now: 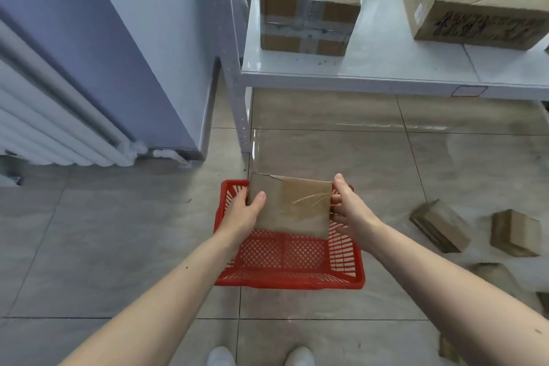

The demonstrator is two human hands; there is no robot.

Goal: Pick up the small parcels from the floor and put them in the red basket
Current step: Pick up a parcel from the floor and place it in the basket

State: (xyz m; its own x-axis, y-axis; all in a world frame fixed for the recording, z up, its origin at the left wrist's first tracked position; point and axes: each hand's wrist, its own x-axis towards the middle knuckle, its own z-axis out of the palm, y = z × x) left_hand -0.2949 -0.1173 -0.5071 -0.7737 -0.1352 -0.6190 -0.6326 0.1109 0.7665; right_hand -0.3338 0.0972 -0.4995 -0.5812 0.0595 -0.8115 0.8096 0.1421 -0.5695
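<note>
Both hands (292, 211) hold parcel (292, 206) over red basket (288, 282).

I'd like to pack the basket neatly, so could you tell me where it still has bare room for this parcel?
The red basket shows only bare mesh floor from the near rim up to the parcel held by the left hand and right hand. The far end is hidden.

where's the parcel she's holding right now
In the head view, centre frame, the parcel is held between the left hand and right hand, over the far end of the red basket.
</note>
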